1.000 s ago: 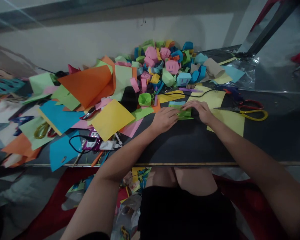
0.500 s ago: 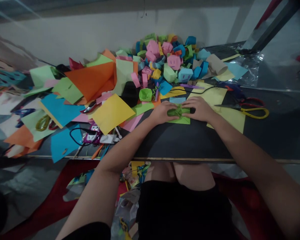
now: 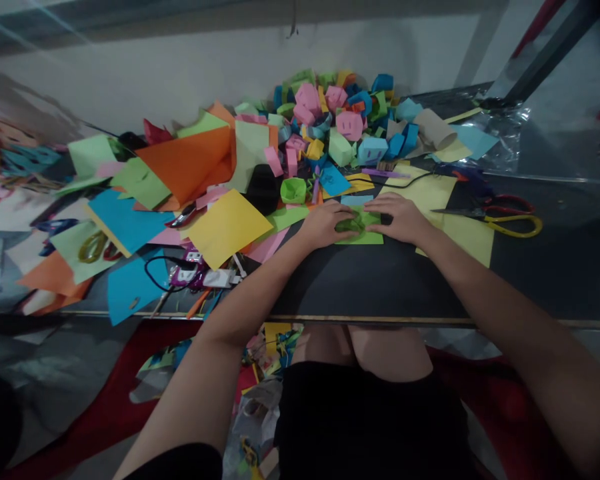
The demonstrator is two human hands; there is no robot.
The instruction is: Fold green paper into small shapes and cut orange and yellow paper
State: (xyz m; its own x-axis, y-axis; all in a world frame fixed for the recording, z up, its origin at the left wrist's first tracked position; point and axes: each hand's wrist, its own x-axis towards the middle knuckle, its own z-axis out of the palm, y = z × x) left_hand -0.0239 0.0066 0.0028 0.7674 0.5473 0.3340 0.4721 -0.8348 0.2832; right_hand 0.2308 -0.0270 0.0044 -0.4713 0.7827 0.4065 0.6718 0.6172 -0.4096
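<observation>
A green sheet of paper (image 3: 365,236) lies partly folded on the dark table (image 3: 380,280) in front of me. My left hand (image 3: 324,223) curls its fingers onto the raised left part of the green paper. My right hand (image 3: 403,217) presses flat on its right side, fingers stretched toward the left hand. The two hands nearly touch over the fold.
Yellow-handled scissors (image 3: 500,222) lie to the right on yellow paper (image 3: 467,233). A heap of folded paper shapes (image 3: 340,120) sits at the back. Loose coloured sheets (image 3: 180,167), a small green paper cup (image 3: 293,190), and a cabled device (image 3: 193,273) lie left. The table's front edge (image 3: 380,320) is close.
The green paper has been lifted into a raised fold between the hands. My hands have drawn closer together on it. The camera has shifted slightly.
</observation>
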